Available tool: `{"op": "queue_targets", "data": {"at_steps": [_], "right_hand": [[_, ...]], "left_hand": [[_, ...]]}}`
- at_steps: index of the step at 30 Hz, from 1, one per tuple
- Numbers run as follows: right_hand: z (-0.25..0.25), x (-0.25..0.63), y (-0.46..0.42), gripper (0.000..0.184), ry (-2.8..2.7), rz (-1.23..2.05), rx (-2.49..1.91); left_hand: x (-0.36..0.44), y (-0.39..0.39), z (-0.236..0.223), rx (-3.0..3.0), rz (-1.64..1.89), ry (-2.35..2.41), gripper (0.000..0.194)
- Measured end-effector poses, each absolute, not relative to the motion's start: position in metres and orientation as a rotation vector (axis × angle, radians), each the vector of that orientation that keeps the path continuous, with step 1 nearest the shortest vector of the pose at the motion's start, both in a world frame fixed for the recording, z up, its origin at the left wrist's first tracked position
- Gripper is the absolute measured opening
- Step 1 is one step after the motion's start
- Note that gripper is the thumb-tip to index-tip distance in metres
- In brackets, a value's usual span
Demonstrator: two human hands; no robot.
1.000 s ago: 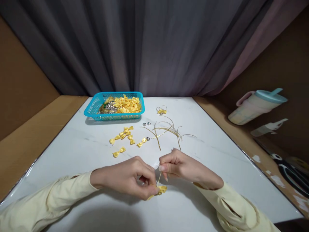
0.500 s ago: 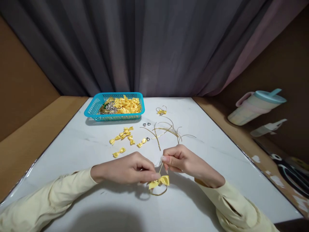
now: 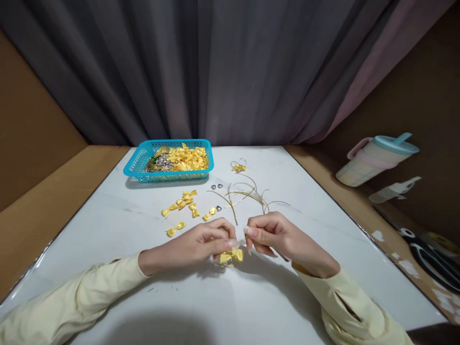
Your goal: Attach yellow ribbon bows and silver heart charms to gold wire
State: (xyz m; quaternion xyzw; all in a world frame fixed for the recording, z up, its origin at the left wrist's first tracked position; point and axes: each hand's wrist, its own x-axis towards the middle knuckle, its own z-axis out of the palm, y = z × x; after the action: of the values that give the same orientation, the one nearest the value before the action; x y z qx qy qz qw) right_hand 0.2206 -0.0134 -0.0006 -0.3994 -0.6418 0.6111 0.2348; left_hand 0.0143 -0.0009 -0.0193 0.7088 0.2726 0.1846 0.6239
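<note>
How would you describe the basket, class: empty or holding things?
Holding things: the basket has heaped bows on its right, silvery pieces and gold strands on its left.

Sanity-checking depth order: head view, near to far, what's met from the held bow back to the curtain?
Held yellow bow → lone loose bow → loose bow cluster → pair of silver pieces → blue basket → grey curtain

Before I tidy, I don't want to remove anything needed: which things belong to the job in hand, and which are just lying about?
Probably the job:
held bow
loose bows
bow with loops
wires
silver pieces
basket

Probably just lying about:
cup
bottle
scissors
white scraps
</note>
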Motion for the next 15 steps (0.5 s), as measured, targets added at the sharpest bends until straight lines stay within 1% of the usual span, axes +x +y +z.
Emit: {"op": "queue_targets", "data": {"at_steps": [6,8,9,11,13,15], "right_hand": [[-0.007,0.219,-0.008,0.042,-1.901,1.634,-1.104],[-0.011,0.219,-0.006,0.041,-1.978,1.562,-1.118],[-0.014,0.219,-0.004,0.04,-2.022,1.504,-1.127],[-0.02,0.22,0.0,0.038,-2.128,1.314,-1.168],[-0.026,0.221,0.005,0.034,-2.214,1.089,-1.241],[-0.029,0.225,0.01,0.03,-2.246,0.93,-1.317]], "left_hand": [[0.019,-0.003,-0.039,1.164,0.501,0.659,0.016],[0.02,-0.004,-0.045,1.091,0.473,0.642,0.021],[0.021,-0.003,-0.048,1.086,0.45,0.634,0.022],[0.022,-0.003,-0.056,1.112,0.406,0.628,0.016],[0.022,-0.001,-0.063,1.123,0.371,0.64,0.019],[0.022,0.0,-0.069,1.124,0.349,0.669,0.022]]}}
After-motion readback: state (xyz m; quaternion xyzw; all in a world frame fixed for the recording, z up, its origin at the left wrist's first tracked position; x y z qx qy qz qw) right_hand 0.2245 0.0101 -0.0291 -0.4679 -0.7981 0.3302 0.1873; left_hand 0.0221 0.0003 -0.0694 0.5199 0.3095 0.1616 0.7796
